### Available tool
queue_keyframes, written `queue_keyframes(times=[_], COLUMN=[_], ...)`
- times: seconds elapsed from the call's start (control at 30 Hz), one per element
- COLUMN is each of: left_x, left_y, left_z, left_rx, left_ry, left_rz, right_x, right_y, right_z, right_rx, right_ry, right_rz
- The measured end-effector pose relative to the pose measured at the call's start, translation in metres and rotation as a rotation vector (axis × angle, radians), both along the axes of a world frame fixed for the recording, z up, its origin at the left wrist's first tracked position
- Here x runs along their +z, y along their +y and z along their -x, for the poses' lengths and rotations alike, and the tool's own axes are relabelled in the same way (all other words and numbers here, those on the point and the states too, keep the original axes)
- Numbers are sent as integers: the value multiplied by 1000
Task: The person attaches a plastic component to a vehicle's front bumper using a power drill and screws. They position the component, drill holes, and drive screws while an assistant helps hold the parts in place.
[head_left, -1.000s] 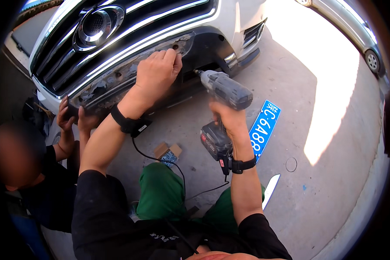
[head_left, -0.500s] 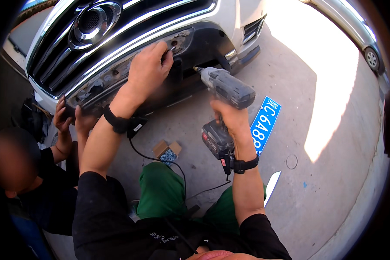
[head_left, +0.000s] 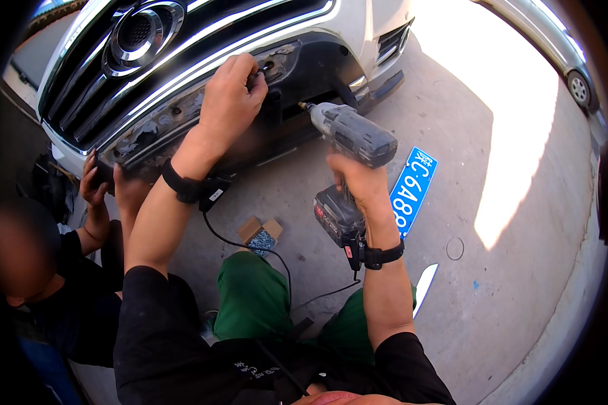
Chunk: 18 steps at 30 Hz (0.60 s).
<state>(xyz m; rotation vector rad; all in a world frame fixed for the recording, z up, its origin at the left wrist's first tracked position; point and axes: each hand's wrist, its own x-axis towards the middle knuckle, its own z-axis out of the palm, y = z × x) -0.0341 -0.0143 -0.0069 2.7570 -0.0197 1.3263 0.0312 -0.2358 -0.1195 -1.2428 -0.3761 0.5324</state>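
The left hand (head_left: pixel 230 101) is held up against the scuffed mounting strip (head_left: pixel 159 125) on the black front bumper (head_left: pixel 314 75) of a white car, its fingers curled into a pinch just beside a round hole (head_left: pixel 270 66) near the strip's right end; what, if anything, sits between the fingertips is too small to tell. The right hand (head_left: pixel 365 185) has its fingers closed around the handle of a grey cordless driver (head_left: pixel 358 138), whose bit (head_left: pixel 305 106) points at the bumper's dark lower part, right of the left hand; I cannot tell whether the tip touches. Above the strip runs the chrome-barred grille (head_left: pixel 250 28). At the bumper's left end are a co-worker's two hands (head_left: pixel 130 192). On the concrete ground (head_left: pixel 513 297), between the bumper's lower edge and a green-trousered knee (head_left: pixel 250 293), stands an open cardboard box (head_left: pixel 271 228) of small screws (head_left: pixel 261 241). A blue licence plate (head_left: pixel 415 181) lies on the ground right of the driver, its near end partly behind the right forearm, and a white strip (head_left: pixel 426 287) lies nearer the person. A black cable (head_left: pixel 250 247) runs from the left wristband (head_left: pixel 181 183).
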Motion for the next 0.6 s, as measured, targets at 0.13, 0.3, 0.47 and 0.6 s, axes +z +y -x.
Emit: queue_keyframes(times=[0.13,0.3,0.47,0.6], left_x=[0,-10,-19,-23], left_y=[0,1,3,11], left_z=[1,2,0,-3], left_rx=[-22,-42,-30,-63], left_ry=[17,-29,-89,-141], left_rz=[59,46,80,7], right_x=[-2,-11,-26,-33], right_y=[1,9,15,23], right_z=[1,6,11,17], right_rx=[-16,-80,-31,-52], right_ry=[-40,-33,27,62], right_rz=[-38,-96,-95,-121])
